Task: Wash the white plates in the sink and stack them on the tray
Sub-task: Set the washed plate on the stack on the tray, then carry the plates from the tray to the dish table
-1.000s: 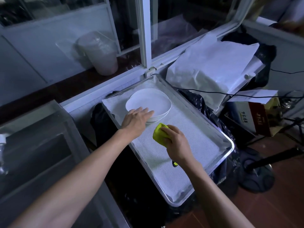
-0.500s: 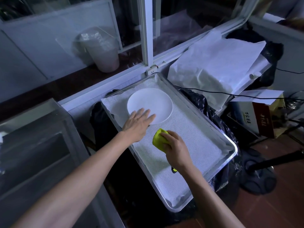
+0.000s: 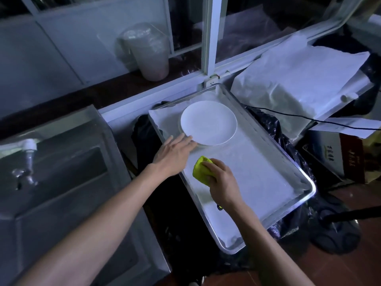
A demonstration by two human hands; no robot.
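A white plate (image 3: 208, 122) lies flat at the far end of the metal tray (image 3: 292, 162), on the white liner sheet (image 3: 247, 168) that covers the tray's floor, nearer the tray's far left corner than its right edge. The left hand (image 3: 174, 155) is flat and relaxed, fingers straight, its fingertips touching the plate's near rim and gripping nothing. The right hand (image 3: 221, 179) hovers over the middle of the tray with its fingers curled round a yellow-green sponge (image 3: 201, 167), which it holds fast. The sink (image 3: 61, 182) with its tap (image 3: 28, 149) sits off the tray's left side; whether more plates wait in its basin cannot be told from here. The risks look modest but real: the tray's near end seems to overhang whatever carries it, so weight or a push there could tip it, and a nudge from the flat fingers could slide the plate across the smooth liner. A wet sponge dripping onto the sheet might also soak it. The black cable (image 3: 309, 118) beyond the far right edge could snag a passing arm.
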